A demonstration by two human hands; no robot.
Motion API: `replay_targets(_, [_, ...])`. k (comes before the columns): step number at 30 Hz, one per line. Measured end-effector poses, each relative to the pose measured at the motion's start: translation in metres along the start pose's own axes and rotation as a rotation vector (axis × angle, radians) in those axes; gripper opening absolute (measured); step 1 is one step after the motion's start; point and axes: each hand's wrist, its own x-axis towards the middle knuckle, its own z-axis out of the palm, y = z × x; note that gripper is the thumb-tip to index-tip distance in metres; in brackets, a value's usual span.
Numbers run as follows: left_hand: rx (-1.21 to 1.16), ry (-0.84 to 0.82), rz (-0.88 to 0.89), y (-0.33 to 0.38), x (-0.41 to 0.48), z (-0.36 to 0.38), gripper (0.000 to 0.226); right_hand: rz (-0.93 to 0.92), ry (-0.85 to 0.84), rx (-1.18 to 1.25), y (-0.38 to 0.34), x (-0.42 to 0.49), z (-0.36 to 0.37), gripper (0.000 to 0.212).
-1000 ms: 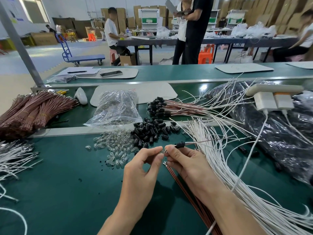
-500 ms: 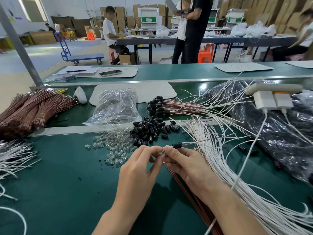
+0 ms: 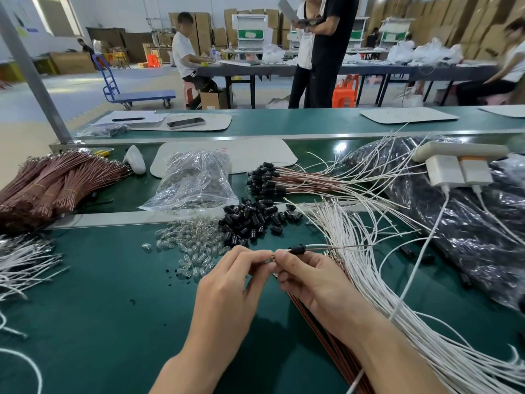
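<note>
I've got both hands low over the green mat [image 3: 99, 308], fingertips meeting. L hand [image 3: 227, 282]: fingers curled in, thumb + forefinger pinching a small shiny part [image 3: 272, 259] right at the tips. Most of it is hidden, so I can't tell if it's a bulb or a metal end. R hand [image 3: 312, 277]: thumb + forefinger nipped onto the lead wire [image 3: 341, 247], other fingers curled under.

The black holder [image 3: 297, 248] sits threaded on that wire, just past the R fingertips on the far side and touching the forefinger tip. From there the wire runs off to the R of the fingers, lifted clear of the mat and crossing over the white wire bundle [image 3: 369, 280].

Near the fingers:
- The clear bulb pile [image 3: 193, 245] lies just beyond the L fingertips, slightly to their L.
- The loose black holder pile [image 3: 250, 220] is straight ahead of both sets of tips, near but apart.
- Brown wires [image 3: 321, 331] lie under the R hand and wrist and run back toward me.
- A bulb bag [image 3: 193, 180] and the finished leads [image 3: 264, 180] sit further out, well beyond the piles.
</note>
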Motion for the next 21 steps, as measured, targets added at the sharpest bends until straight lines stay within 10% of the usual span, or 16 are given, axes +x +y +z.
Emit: replay_targets(21, [0.033,-0.009,0.021,0.0035,0.0015,-0.0043,0.018,0.014,-0.009,-0.03,-0.0031,-0.0019,0.0043,0.026])
